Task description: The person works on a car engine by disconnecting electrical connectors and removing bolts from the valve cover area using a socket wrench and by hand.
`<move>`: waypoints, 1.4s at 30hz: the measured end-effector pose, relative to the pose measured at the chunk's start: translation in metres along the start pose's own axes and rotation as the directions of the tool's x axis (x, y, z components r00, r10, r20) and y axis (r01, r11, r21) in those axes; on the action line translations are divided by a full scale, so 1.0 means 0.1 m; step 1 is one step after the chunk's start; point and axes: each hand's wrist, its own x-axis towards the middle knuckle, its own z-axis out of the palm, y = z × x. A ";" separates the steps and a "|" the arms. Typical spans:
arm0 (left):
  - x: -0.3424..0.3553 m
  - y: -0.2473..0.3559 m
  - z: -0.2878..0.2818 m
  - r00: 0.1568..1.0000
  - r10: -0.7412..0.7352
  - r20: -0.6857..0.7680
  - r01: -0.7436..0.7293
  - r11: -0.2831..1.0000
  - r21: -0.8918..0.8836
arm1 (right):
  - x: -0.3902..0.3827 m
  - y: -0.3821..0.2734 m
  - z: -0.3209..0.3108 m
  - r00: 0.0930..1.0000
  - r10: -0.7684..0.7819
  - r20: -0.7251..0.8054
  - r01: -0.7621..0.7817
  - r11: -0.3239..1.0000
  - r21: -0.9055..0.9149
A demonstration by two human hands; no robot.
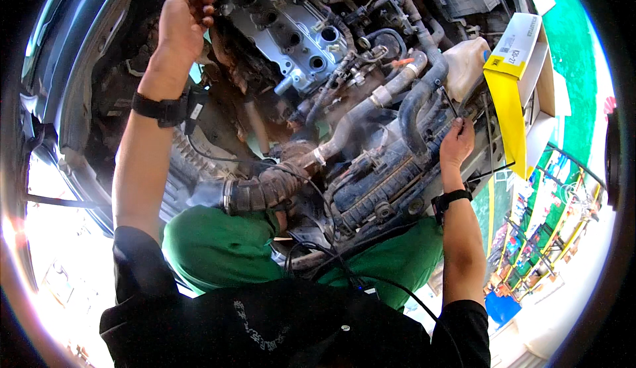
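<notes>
My left hand (187,23) is raised at the upper left of the engine bay, fingers curled; what they hold, if anything, is hidden. Beside it is a silver engine cover (295,63) with several round openings. My right hand (456,133) grips a thin dark tool (449,103) angled up toward the hoses, below a translucent plastic tank (467,63). A large corrugated hose (258,189) runs across the lower middle, with a pipe (351,123) rising from it toward the right.
An open yellow and white cardboard box (507,116) rests on the right edge of the bay. Green cloth (212,249) lies along the bay's lower edge, above my black shirt. Beyond the right side show a green floor (576,30) and racks (536,235) of assorted items.
</notes>
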 end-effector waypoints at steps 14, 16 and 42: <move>0.20 -0.78 -0.19 0.969 -0.244 -0.031 0.244 0.970 0.013 | 0.08 -0.03 -0.01 0.996 0.064 0.060 -0.058 0.994 -0.098; 0.19 -0.85 -0.25 0.969 -0.248 -0.007 0.248 0.968 0.027 | 0.07 -0.02 0.00 0.998 0.053 0.045 -0.048 0.993 -0.107; -0.58 -0.65 0.23 0.897 -0.013 0.441 -0.293 0.729 0.619 | 0.72 -2.56 0.09 0.899 -0.035 0.437 -0.169 0.892 0.419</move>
